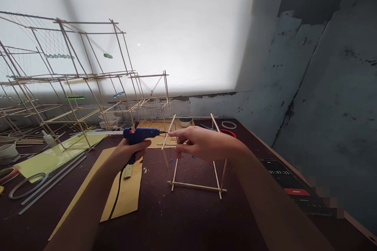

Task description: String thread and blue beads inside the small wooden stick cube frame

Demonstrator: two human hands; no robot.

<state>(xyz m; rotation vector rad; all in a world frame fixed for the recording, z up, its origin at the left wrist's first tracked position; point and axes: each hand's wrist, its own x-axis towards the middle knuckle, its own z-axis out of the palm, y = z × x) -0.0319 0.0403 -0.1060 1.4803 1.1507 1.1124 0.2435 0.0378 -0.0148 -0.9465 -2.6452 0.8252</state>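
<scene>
My left hand [131, 151] is wrapped round a blue glue gun [141, 135], a long clear glue stick [104, 133] poking out of its back. Its nozzle meets the upper left stick [168, 135] of a small wooden stick frame [194, 185]. Over that frame is my right hand [197, 141], palm down, index finger stretched to the same stick close by the nozzle. The thumb and other fingers hang apart below, partly hidden. A thin thread runs down from the stick to a blue bead [171, 161]. Another blue bead [193, 157] shows beneath my right hand.
Large stick frames with hanging beads [73, 74] fill the left. A yellow-green sheet [55, 157], loose glue sticks [53, 184], brown card [126, 200] and a white cup [8, 155] lie about. A bowl [185, 120] stands behind; a phone [291, 184] lies right. The cord [118, 192] crosses the card.
</scene>
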